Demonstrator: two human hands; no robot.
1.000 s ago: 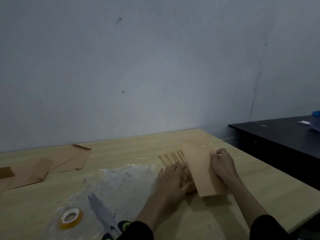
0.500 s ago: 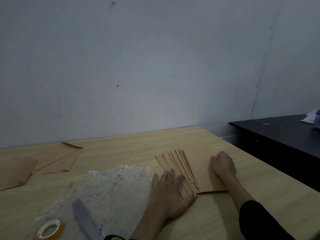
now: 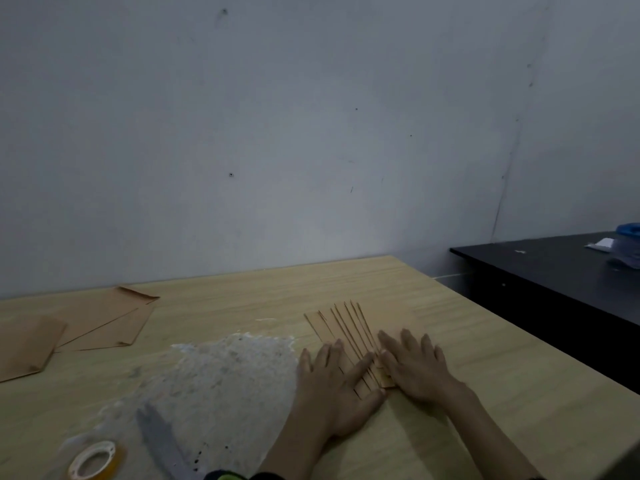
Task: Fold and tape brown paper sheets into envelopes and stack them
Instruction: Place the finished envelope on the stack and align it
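Brown paper envelopes (image 3: 346, 327), fanned in overlapping layers on the wooden table (image 3: 485, 375), pinned under both palms. Left hand (image 3: 334, 386) and right hand (image 3: 414, 367) flat, fingers spread and gripping nothing (likely pressing the newest piece down so the stack settles). Left of the envelopes: unfolded sheets (image 3: 100, 323); tape roll (image 3: 95, 460) and scissors (image 3: 166, 441) nearer the body.
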